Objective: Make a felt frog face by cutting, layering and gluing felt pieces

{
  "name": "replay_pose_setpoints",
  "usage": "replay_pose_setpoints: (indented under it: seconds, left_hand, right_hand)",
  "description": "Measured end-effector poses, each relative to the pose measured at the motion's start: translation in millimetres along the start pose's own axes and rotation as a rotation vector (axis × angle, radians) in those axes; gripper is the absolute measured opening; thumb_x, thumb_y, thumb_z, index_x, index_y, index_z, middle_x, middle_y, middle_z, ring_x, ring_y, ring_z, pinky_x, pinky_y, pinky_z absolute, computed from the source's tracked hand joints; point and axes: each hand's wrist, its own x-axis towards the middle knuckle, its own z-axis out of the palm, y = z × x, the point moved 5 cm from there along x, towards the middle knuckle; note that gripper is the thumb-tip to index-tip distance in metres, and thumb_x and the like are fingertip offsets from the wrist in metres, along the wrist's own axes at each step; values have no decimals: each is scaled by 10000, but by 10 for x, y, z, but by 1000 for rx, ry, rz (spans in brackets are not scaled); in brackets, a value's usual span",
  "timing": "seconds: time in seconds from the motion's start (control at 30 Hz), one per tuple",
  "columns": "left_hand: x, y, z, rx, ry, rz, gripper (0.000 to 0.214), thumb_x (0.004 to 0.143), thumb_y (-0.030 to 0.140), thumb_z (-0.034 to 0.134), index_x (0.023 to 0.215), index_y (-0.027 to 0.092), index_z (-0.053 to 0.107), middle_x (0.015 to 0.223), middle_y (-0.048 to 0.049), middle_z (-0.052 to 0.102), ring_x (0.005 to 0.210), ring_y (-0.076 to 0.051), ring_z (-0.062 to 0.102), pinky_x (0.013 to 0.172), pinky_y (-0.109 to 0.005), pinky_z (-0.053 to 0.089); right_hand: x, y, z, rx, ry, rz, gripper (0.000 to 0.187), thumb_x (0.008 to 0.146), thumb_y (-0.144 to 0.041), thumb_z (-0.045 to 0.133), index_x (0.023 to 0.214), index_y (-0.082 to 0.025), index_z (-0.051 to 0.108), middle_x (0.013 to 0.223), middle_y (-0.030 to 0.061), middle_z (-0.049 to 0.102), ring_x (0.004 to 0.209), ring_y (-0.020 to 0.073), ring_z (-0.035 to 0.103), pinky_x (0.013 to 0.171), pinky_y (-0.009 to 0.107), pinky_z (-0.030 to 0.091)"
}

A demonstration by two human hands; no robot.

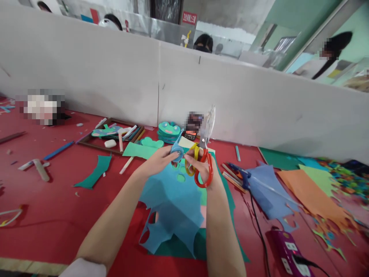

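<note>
My left hand pinches a small blue felt piece above the red table. My right hand grips scissors with one yellow and one red handle loop; their blades point up and away, blurred. Under both hands lies a large blue felt sheet with holes cut out of it, resting on a green sheet.
A white partition wall runs along the back. A wooden tray holds sticks and felt shapes at left, next to a stack of frog-shaped pieces. A glue gun, blue, orange and green sheets lie right. A purple power strip sits near right.
</note>
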Motion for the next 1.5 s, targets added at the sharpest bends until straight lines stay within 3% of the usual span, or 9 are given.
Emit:
replay_pose_setpoints:
  seconds: [0.23,0.43,0.77,1.0,1.17,1.3,1.5]
  left_hand:
    - [42,-75,210,93,-3,5,285,881,385,418,719,165,498,697,9,520,664,-120,493,644,-247,428]
    - [42,-93,301,85,-28,-30,271,877,384,419,737,169,506,727,0,534,692,-127,502,665,-248,431]
    - [41,-102,272,160,-80,-43,194,858,333,440,762,179,510,751,12,525,710,-128,485,689,-251,412]
    - [21,-88,188,216,-42,-43,209,840,349,453,752,177,536,735,6,546,700,-139,497,669,-255,426]
    - [24,-16,125,211,83,27,213,838,341,471,777,178,593,779,-17,626,742,-157,564,693,-265,456]
    - [14,27,54,108,283,90,212,849,344,489,852,178,620,875,-39,653,796,-162,598,713,-265,482]
    - [-67,-4,-43,60,593,110,192,865,325,507,891,176,625,864,-28,654,789,-156,604,729,-265,483]
  right_hand:
    - [-3,56,-139,48,-14,32,360,648,-372,768,740,-200,466,671,-41,594,467,82,523,461,235,454]
    - [-2,81,-237,23,-68,9,339,650,-335,758,724,-201,456,704,-32,597,484,82,526,470,241,463]
    - [23,175,-274,0,-37,21,323,635,-307,756,728,-199,466,756,-22,594,482,76,524,462,243,449]
    - [31,154,-198,-24,-6,15,331,638,-309,741,702,-203,433,721,-29,600,452,72,509,454,243,443]
    - [23,176,-184,-42,56,25,397,638,-424,754,705,-214,424,560,-74,480,414,73,451,431,234,403]
    - [-24,293,-90,-99,-15,63,460,732,-634,598,705,-226,386,504,-94,322,395,68,331,386,223,287]
    - [-154,374,140,-167,-166,11,487,815,-718,394,789,-231,391,544,-57,402,469,110,411,466,252,349]
